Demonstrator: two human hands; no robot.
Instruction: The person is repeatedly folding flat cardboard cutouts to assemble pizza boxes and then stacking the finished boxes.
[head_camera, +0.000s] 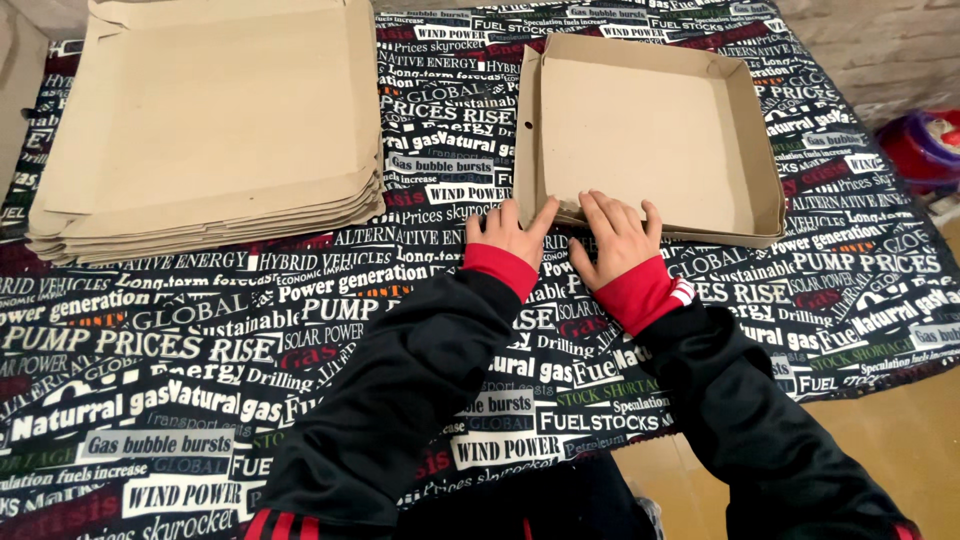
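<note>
Both hands, left (508, 232) and right (617, 232), press the cardboard tray's (650, 130) near edge.

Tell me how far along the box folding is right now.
One cardboard box has three walls up. The left hand and right hand press on its near edge, which lies flat. The stack of flat cardboard blanks on the printed cloth remains unfolded.

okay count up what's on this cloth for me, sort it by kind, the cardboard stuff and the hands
Folded-up cardboard box, open tray shape: 1
Stack of flat cardboard blanks: 1 stack; the single sheets are too close to count
Hands: 2, the left hand and the right hand, both at the box's near edge
Total: 4
</note>
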